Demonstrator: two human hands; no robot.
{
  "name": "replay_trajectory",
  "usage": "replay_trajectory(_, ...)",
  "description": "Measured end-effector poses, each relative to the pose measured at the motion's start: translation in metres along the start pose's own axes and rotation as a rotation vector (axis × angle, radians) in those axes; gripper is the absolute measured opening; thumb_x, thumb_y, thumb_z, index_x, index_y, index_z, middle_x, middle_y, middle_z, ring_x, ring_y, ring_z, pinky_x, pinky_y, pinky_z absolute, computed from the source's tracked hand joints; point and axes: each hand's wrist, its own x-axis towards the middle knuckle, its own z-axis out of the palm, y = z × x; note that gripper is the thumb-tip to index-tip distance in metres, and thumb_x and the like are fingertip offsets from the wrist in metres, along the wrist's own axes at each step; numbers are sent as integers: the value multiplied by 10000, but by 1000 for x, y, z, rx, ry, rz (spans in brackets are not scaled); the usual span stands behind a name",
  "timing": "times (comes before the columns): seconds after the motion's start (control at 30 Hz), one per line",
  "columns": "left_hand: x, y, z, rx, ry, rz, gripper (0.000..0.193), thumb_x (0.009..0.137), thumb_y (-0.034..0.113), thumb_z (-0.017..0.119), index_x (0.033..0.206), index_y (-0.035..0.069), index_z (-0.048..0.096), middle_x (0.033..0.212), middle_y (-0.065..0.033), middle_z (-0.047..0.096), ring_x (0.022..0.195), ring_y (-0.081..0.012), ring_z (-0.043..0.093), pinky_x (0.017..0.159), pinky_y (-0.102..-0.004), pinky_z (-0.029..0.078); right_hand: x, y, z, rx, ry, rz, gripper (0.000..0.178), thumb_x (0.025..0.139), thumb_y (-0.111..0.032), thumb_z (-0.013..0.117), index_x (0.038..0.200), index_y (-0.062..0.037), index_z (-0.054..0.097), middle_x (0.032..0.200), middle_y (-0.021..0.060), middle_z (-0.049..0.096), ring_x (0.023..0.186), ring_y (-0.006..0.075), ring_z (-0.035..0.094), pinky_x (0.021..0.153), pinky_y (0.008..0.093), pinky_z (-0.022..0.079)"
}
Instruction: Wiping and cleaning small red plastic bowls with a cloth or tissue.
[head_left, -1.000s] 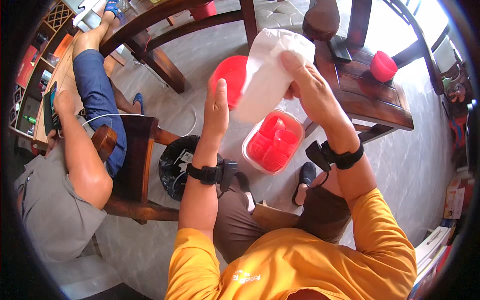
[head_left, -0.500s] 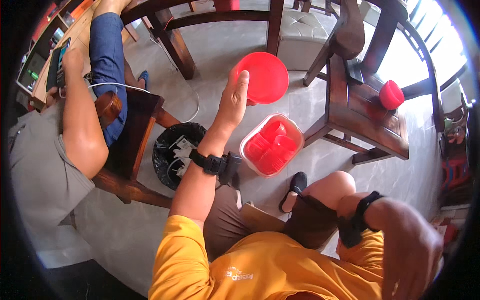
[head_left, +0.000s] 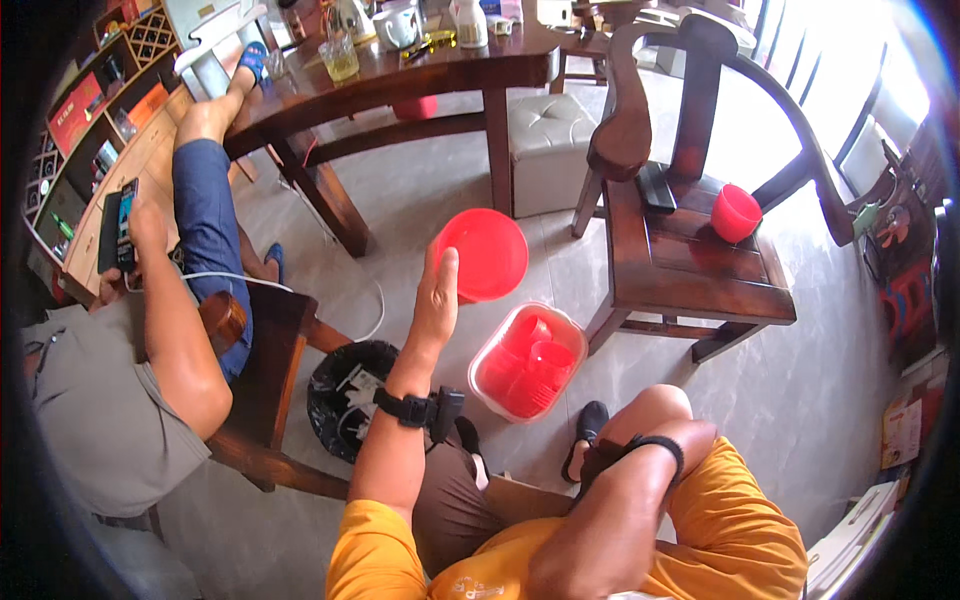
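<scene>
Across comes the right hand (head_left: 592, 548), swinging from the lower right in toward the orange shirt (head_left: 735, 530) since half a second ago, and the whole view tips up with it, bringing more of the far wooden surface (head_left: 395, 92) into sight! Out front, we have the left hand (head_left: 436, 305) clamped on the side of the red bowl (head_left: 484, 254), thumb up along its wall, mouth turned toward us. So the bowl hangs in mid-air, just beyond the white-rimmed tub (head_left: 564, 322), where more red cups (head_left: 550, 360) sit packed together. Our two hands are well apart; the right one's fingers are hidden, and we cannot tell whether they grip anything. We'd call this the holding step: bowl steadied on one side, other hand drawn in close to the body. From here, in our judgement, the next move calls for that left grip to stay firm, the thin-looking wall unsqueezed, the mouth left clear, and the right hand kept free of the knee.
</scene>
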Motion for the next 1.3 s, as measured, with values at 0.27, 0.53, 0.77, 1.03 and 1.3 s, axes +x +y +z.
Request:
replay_trajectory(0.27, -4, 15, -2, 57, 51, -74, 537, 1036, 429, 329, 1365, 13, 414, 1321, -167, 496, 1247, -258, 455, 1058, -364, 343, -2, 18, 14, 234, 434, -223, 328, 918, -254, 633, 1072, 35, 629, 1032, 224, 650, 915, 391, 632, 788, 440, 503)
replay_trajectory(0.53, -4, 9, -4, 70, -7, -30, 530, 1039, 428, 320, 1355, 14, 424, 1305, -160, 506, 1231, -257, 463, 1049, -355, 347, -14, 30, 53, 203, 425, -234, 339, 920, -263, 629, 1084, 34, 625, 1028, 223, 650, 918, 386, 635, 789, 442, 504)
replay_trajectory(0.77, -4, 2, -2, -73, -32, -138, 543, 1036, 438, 328, 1363, 14, 416, 1321, -161, 494, 1246, -254, 451, 1057, -355, 338, -10, 30, 52, 171, 416, -236, 348, 923, -270, 625, 1094, 33, 623, 1025, 222, 650, 920, 381, 637, 791, 443, 504)
replay_trajectory(1.03, -6, -9, -7, -88, -23, -166, 554, 1034, 446, 326, 1372, 15, 410, 1341, -162, 480, 1260, -255, 442, 1067, -357, 330, 0, 15, 16, 149, 411, -234, 359, 925, -279, 621, 1106, 32, 620, 1021, 222, 651, 922, 376, 640, 793, 445, 505)
replay_trajectory(1.3, -5, 3, -3, 65, -9, -91, 542, 1035, 436, 330, 1369, 19, 416, 1344, -159, 481, 1256, -252, 446, 1063, -356, 335, -9, 6, 19, 88, 249, -216, 376, 928, -289, 614, 1128, 29, 612, 1033, 225, 648, 944, 373, 637, 804, 451, 502)
